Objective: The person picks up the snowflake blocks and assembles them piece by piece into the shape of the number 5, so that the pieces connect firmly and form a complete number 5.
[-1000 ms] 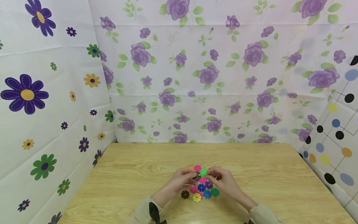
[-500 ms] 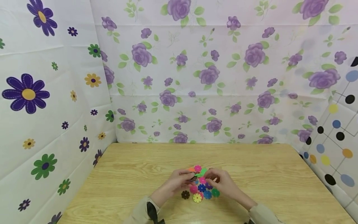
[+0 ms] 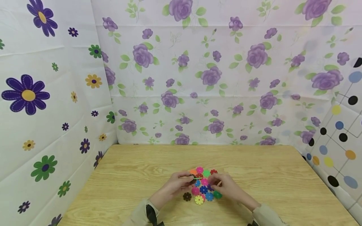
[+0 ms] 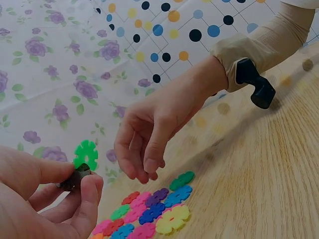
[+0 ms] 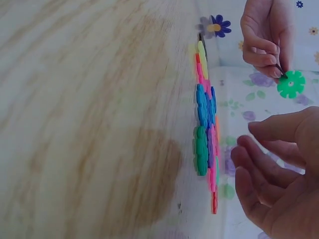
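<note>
My left hand (image 3: 176,185) pinches a dark brown notched plastic disc (image 4: 76,178) between thumb and fingers. A bright green notched disc (image 4: 86,154) stands slotted into it at an angle, clear of the fingertips. In the head view that green piece is seen edge-on. My right hand (image 3: 226,185) hovers over the right side of the loose discs, fingers loosely bent and apart. The right wrist view shows nothing between its thumb and fingers. Under the hands lie several flat flower-shaped discs, among them a dark blue disc (image 3: 203,189), a yellow disc (image 3: 199,199) and a purple disc (image 4: 157,194).
A lone brown disc (image 3: 187,196) lies at the left of the cluster, and a dark green disc (image 5: 201,151) at its right edge. The wooden table (image 3: 135,163) is bounded by a flowered cloth (image 3: 175,78) behind and patterned cloths on both sides.
The right hand has come away from the green disc and moved slightly right and down. The left hand has shifted a little left, turning the joined discs so the green one shows edge-on.
</note>
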Motion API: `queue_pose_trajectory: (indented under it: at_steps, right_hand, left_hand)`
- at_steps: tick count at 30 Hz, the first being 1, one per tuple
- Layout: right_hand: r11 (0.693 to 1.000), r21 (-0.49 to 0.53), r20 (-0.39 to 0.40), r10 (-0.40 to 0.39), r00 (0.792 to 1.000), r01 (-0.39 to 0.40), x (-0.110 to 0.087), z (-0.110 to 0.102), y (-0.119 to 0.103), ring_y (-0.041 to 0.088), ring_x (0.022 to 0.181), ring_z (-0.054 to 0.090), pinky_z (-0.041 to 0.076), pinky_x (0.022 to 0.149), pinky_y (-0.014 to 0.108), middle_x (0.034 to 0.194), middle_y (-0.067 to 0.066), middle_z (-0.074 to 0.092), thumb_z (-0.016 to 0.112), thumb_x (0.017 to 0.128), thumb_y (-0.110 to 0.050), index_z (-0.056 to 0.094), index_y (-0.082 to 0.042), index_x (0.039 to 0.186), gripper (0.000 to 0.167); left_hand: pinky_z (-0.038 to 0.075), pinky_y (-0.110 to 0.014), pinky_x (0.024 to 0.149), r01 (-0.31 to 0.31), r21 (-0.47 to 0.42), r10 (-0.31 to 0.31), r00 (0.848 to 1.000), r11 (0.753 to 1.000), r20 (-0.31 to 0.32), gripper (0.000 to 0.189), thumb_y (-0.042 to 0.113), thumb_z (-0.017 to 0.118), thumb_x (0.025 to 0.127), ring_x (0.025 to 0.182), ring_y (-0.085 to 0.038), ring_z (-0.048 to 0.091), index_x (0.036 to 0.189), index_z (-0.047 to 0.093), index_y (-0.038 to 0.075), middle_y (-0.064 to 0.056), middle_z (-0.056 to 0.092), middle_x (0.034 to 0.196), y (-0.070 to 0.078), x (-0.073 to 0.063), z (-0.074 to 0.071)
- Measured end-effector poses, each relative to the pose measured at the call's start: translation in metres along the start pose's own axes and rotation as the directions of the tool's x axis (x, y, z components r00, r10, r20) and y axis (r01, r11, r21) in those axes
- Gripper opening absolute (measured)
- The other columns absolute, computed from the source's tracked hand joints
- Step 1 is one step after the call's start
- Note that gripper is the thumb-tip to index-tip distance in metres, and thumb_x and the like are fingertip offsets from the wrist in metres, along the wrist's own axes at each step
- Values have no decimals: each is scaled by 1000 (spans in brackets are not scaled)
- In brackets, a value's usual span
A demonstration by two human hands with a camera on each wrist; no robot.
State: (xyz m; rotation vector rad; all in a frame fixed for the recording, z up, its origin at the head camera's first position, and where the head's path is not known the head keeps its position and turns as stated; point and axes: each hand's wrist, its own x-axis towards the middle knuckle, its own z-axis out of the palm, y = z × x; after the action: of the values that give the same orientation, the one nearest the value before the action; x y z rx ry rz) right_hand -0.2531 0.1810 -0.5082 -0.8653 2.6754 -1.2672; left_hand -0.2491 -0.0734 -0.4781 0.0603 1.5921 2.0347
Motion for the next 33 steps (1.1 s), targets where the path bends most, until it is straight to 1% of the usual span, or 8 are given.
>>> queue_pose_trajectory:
  at_steps: [3, 7, 10, 14, 21, 26, 29, 33]
  right_hand:
    - [998, -58, 3, 39, 999, -39, 1, 1, 3, 4, 79, 60, 52, 66, 19, 92, 4, 69, 70, 85, -3, 67, -5, 103, 18]
    - [987, -121, -1, 106, 994, -105, 3, 4, 6, 5, 77, 59, 50, 66, 18, 89, 0, 67, 73, 83, -5, 68, -8, 99, 18]
    - [978, -141, 2, 156, 988, -155, 5, 5, 5, 7, 76, 57, 49, 64, 19, 86, -3, 66, 74, 82, -6, 68, -10, 97, 17]
    - [969, -154, 2, 198, 980, -195, 6, 6, 3, 10, 75, 57, 49, 63, 20, 84, 0, 65, 76, 79, -7, 67, -9, 96, 19]
    - [961, -183, 1, 212, 977, -208, 9, 8, 5, 10, 75, 56, 48, 63, 22, 83, 0, 63, 77, 80, -9, 66, -8, 94, 17]
    - [962, -179, 12, 214, 977, -208, 11, 10, 7, 11, 76, 55, 49, 63, 23, 84, 0, 62, 77, 80, -7, 63, -7, 93, 19]
    - [963, -180, -1, 202, 979, -198, 10, 10, 5, 11, 75, 54, 48, 63, 22, 83, 0, 61, 78, 79, -5, 60, -8, 93, 22]
    - [966, -168, -23, 195, 981, -196, 8, 11, 3, 10, 72, 52, 45, 60, 21, 81, -2, 59, 73, 82, -3, 57, -10, 92, 21]
  left_hand:
    - [55, -18, 67, -8, 9, 8, 1000, 1000, -7, 27, 14, 64, 94, 75, -9, 68, 117, 62, 0, -6, 70, 86, 0, -1, -1]
    - [56, -19, 70, -41, 27, 41, 999, 999, -7, 30, 14, 65, 93, 76, -9, 70, 118, 62, -1, -5, 71, 87, 0, -3, -1]
    - [57, -21, 73, -71, 44, 71, 997, 997, -4, 33, 13, 66, 92, 77, -9, 70, 120, 60, -3, -4, 71, 88, 0, -3, -1]
    - [58, -23, 74, -96, 59, 97, 995, 994, -8, 34, 11, 66, 92, 77, -9, 70, 122, 59, -4, -4, 72, 88, -1, -2, -1]
    - [58, -27, 76, -131, 96, 133, 991, 987, -20, 32, 8, 65, 92, 78, -10, 71, 121, 60, -6, -4, 73, 93, -4, -1, -1]
    - [58, -32, 80, -159, 181, 169, 985, 971, -39, 29, 9, 67, 90, 81, -10, 71, 116, 65, -4, -6, 74, 96, -4, -2, -1]
    - [58, -33, 81, -164, 221, 178, 983, 962, -44, 30, 11, 68, 90, 82, -9, 70, 116, 66, -4, -6, 74, 96, -4, -2, -2]
    - [58, -36, 82, -187, 262, 204, 978, 947, -37, 30, 11, 68, 90, 84, -11, 70, 116, 65, -5, -9, 74, 98, -6, -1, -4]
